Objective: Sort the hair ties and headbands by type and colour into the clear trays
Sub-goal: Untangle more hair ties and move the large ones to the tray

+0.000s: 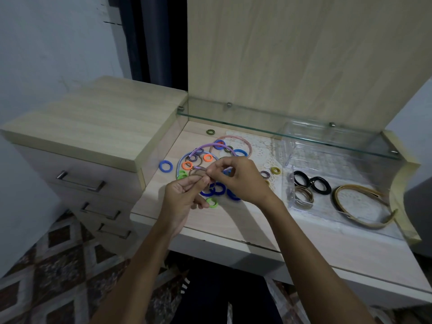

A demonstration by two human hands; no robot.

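**Both hands pinch a thin brown tie above the pile**

The left hand (184, 195) and the right hand (236, 178) meet over the loose pile of hair ties (210, 174) on the bench (233, 230). The fingers of both hands are curled in, thumb against forefinger, and pinch a thin brownish hair tie (197, 175) between them; a small lilac piece shows at its top edge, but what it is cannot be told.

Just right of the pile stands the clear tray (311, 164). In its near left compartment lie beige hair ties (303, 197), stacked. Behind them, two black hair ties (312, 182) lie side by side. In the larger part of the tray to the right lies a tan headband (364, 206), its open ends turned right.

Within the pile, blue, orange and green rings lie mixed, with a lilac headband (210, 146) and a pink headband (243, 140) arching across its far side. One blue ring (166, 166) sits apart, left of the pile, and a dark striped tie (211, 132) lies beyond it.
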